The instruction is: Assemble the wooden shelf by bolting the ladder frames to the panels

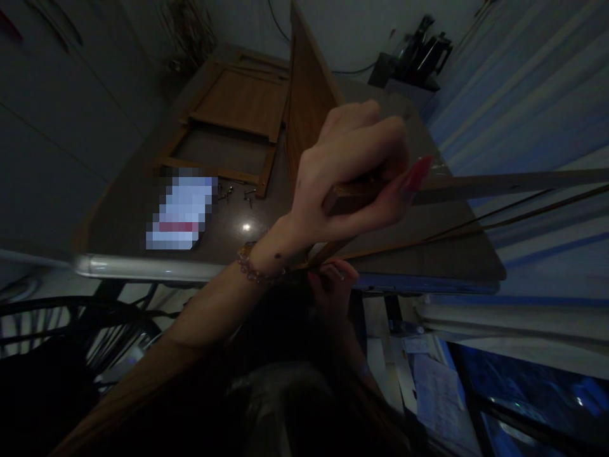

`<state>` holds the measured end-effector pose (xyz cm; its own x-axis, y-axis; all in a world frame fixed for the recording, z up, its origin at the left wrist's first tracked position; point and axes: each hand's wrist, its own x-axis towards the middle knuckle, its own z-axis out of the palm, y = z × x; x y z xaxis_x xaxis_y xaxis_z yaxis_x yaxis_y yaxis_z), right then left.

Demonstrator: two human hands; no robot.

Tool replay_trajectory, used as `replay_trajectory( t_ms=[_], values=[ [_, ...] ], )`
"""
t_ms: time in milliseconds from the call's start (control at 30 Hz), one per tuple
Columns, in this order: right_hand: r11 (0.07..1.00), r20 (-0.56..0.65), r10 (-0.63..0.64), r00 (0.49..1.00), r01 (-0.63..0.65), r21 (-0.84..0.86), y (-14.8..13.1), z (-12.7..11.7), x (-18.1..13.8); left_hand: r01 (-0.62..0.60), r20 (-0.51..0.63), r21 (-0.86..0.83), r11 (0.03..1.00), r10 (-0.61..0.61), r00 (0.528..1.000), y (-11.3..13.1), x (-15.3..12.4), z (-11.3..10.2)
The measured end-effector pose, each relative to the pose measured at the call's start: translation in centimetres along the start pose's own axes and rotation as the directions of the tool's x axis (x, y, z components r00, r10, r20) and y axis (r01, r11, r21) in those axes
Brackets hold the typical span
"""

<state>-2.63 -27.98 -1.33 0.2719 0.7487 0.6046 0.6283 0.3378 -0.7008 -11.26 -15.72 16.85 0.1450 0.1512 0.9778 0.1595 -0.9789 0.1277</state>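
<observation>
My left hand (356, 171) is closed around the end of a wooden rail (476, 187) that runs off to the right. A wooden panel (309, 95) stands upright behind it and looks joined to the same piece. Lower down, at the table's front edge, my right hand (335, 282) has its fingers bent together at the bottom corner of the wooden piece. What they pinch, if anything, is hidden. Left of the upright panel a flat wooden frame with a panel (238, 101) lies on the table. Several small metal screws (250, 193) lie near its corner.
A blurred-out bright rectangle (183, 212) lies on the left of the table (228, 238). Dried plants (185, 38) stand behind, with a dark kettle (435, 54) at the back right. A curtain (523, 95) hangs on the right, and a black chair (71, 317) is at lower left.
</observation>
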Motion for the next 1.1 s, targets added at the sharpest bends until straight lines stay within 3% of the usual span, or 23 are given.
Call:
replay_trajectory(
  t_ms=[67,233,400,633,700,800,933,1100],
  values=[
    [1.000,0.000,0.009,1.000,-0.009,-0.004,0.1,-0.4,0.0,0.010,-0.006,-0.013,1.000,-0.010,1.000,0.0,-0.1,0.1],
    [0.987,0.021,-0.112,0.993,0.114,-0.113,0.5,-1.3,0.5,0.050,0.114,0.048,0.998,-0.055,0.992,0.1,-0.2,0.0],
    [0.964,0.113,-0.177,0.978,0.195,-0.181,1.1,-1.4,0.6,0.008,-0.048,-0.077,0.997,-0.011,0.999,-0.1,0.0,0.3],
    [0.883,0.156,-0.295,0.943,0.331,-0.331,0.6,-1.6,0.7,0.076,0.085,0.026,0.997,-0.078,0.993,0.0,-1.1,0.5],
    [0.900,0.140,-0.257,0.956,0.289,-0.327,0.2,-1.4,0.5,0.055,0.137,0.022,0.998,-0.058,0.989,-0.3,-1.5,0.6],
    [0.962,0.172,-0.091,0.981,0.132,-0.240,-0.6,-1.1,-0.1,0.025,0.180,0.009,1.000,-0.027,0.983,-0.7,-1.8,0.8],
    [0.986,0.210,0.077,0.975,-0.044,-0.159,-1.5,-0.7,-0.6,0.048,0.053,-0.064,0.997,-0.044,0.998,-0.6,-1.2,0.9],
    [0.979,0.173,0.122,0.977,-0.089,-0.185,-1.9,-0.6,-0.8,0.016,-0.015,-0.119,0.993,-0.018,1.000,-0.3,-0.3,0.7]
  ],
)
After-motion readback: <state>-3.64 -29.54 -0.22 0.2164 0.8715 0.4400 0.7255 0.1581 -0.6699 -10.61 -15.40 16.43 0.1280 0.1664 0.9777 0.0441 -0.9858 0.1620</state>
